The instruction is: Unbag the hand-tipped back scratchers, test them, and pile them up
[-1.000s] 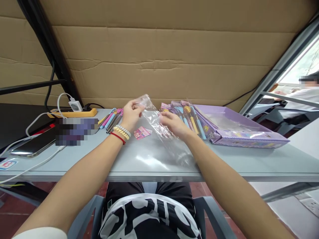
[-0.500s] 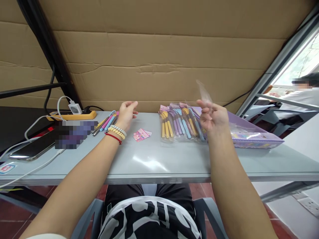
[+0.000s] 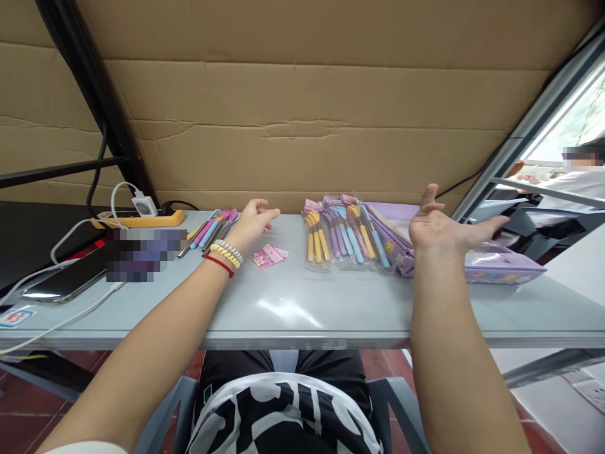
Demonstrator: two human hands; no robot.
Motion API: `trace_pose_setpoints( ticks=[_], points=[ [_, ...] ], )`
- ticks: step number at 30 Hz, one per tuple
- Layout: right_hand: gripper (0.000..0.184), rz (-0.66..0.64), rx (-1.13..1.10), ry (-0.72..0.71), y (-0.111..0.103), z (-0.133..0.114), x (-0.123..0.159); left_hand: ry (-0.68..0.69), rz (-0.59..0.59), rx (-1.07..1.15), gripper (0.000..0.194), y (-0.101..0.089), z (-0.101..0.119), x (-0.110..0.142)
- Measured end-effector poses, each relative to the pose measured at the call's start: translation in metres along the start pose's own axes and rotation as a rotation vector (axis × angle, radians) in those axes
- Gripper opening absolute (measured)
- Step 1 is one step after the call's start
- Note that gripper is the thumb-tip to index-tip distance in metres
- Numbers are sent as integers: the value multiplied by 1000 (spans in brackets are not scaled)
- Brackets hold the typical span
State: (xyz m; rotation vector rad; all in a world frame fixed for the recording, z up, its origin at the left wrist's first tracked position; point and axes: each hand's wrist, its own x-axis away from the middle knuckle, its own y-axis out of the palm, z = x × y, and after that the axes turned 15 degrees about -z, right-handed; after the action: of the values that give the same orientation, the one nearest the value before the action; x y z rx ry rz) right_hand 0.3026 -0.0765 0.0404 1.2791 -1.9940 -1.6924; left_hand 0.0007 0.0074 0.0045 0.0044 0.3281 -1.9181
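Positioned L hand (image 3: 255,224) over desk (image 3: 283,293) w/ fingers loosely bent & thumb apart, btwn loose pens (image 3: 209,232) & pink cards (image 3: 269,256). Positioned R hand (image 3: 439,228) in front of purple box (image 3: 508,270), palm up, w/ fingers spread. Located clear-bagged pens (image 3: 350,239) on desk, btwn both hands, adj. to box.

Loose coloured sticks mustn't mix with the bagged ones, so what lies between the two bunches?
In the head view, small pink-printed cards lie on the grey tabletop between the loose sticks and bagged sticks; the left hand is there too.
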Motion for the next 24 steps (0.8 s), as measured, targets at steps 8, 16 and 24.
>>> trace_pose_setpoints(
  ticks=[8, 16, 24],
  points=[
    [31, -502, 1482, 206, -13, 74, 11, 69, -141, -343, 27, 1, -8, 2],
    [48, -706, 2413, 539, -16, 123, 40, 205, -266, -836, 16, 9, -25, 0],
    [41, -673, 2301, 603, -15, 121, 30, 172, -326, -903, 20, 12, -24, 1]
  ],
)
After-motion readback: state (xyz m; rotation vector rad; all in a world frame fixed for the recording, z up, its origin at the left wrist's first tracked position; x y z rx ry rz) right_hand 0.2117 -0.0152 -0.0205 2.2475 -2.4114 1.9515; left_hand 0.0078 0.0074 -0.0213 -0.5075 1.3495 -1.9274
